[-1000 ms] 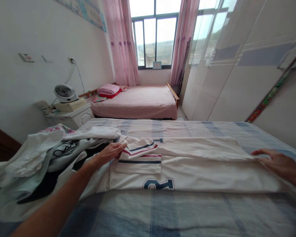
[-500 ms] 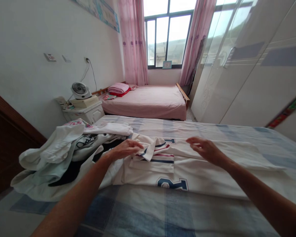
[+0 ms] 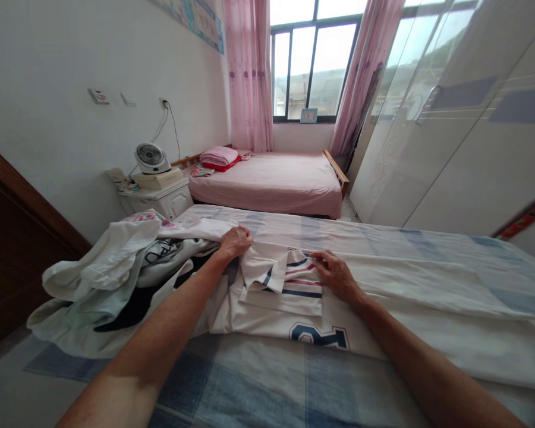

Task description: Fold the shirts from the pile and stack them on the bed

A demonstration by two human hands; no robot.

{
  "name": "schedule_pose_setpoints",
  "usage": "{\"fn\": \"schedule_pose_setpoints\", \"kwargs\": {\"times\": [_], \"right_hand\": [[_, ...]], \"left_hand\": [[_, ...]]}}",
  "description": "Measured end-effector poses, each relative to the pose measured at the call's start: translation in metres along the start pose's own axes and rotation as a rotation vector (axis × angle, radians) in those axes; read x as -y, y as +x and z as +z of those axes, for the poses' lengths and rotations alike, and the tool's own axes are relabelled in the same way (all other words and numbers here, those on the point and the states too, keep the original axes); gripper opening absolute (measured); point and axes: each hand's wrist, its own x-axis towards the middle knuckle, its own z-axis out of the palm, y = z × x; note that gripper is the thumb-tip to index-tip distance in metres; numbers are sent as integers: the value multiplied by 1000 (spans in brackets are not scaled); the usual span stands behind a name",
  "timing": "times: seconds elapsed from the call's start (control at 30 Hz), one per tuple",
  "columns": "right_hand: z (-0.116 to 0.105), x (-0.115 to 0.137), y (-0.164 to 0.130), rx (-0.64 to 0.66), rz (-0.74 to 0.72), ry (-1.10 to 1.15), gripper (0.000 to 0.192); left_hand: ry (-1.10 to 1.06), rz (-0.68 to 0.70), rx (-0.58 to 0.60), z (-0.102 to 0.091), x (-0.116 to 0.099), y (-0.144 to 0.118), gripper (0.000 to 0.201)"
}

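- Far left: heap of loose clothes [image 3: 116, 279], white and pale green with something dark underneath, slumped on the bed [image 3: 267, 386] and partly over its edge; soft, limp stuff, likely to slide if tugged.
- Behind the heap: white nightstand [image 3: 160, 199] carrying a small fan [image 3: 150, 158], well apart from both hands.
- Left hand [image 3: 235, 241]: fingers curled and closed onto the upper left edge of the white shirt [image 3: 383, 297], knuckles up, pinching a fold of cloth just beside the heap.
- Between the hands: striped collar [image 3: 289, 273] of the shirt, navy and red bands on white, folded over and lying flat-ish but rumpled.
- Right hand [image 3: 336, 274]: palm down, fingers spread partly and bent, fingertips pressing on the right side of the collar; resting on cloth rather than gripping it, as far as can be told.
- Below the collar: navy number print [image 3: 320, 336], upside down to the camera.
- Rightwards: rest of the shirt spread long and flat across the blue checked bed, folded lengthwise, reaching toward the right edge of view.
- Handling, as a judgement: light, thin, wholly limp; no stiffness beyond the ribbed collar; not fragile, creases easily, drags on the sheet. Best held at seams, collar or shoulders, two points at once, kept taut.
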Motion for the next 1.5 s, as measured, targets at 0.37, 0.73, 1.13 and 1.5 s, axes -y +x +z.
{"fn": "schedule_pose_setpoints", "kwargs": {"times": [0.37,0.73,1.13,1.5], "right_hand": [[-5,14,-2,59,37,-49,35],[-2,27,5,38,182,106,31],[-12,44,0,33,321,364,35],[-12,62,-26,10,-138,-411,43]], "left_hand": [[-166,604,165,-28,-7,-68,27],[-493,465,143,-10,-5,-94,20],[-1136,-227,145,26,-7,-73,52],[-141,409,-247,1,-26,-94,40]]}}
